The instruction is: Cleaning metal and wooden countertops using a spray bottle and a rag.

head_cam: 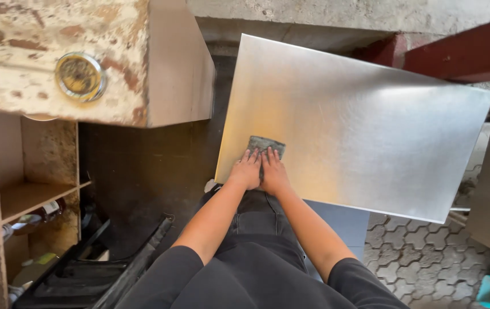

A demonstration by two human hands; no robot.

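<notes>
A large shiny metal sheet (359,120) lies flat in front of me, its near left corner over my lap. On that corner sits a grey abrasive pad (266,143). My left hand (245,171) and my right hand (274,172) lie side by side on the pad, fingers flat and pressing it onto the sheet. Most of the pad is hidden under my fingers; only its far edge shows.
A worn wooden cabinet (50,63) with a round metal lid (80,76) on top stands at the left, shelves below holding a bottle (44,210). A black tray (85,274) lies at lower left. Patterned paving (422,252) shows at lower right, with a red beam (462,51) at upper right.
</notes>
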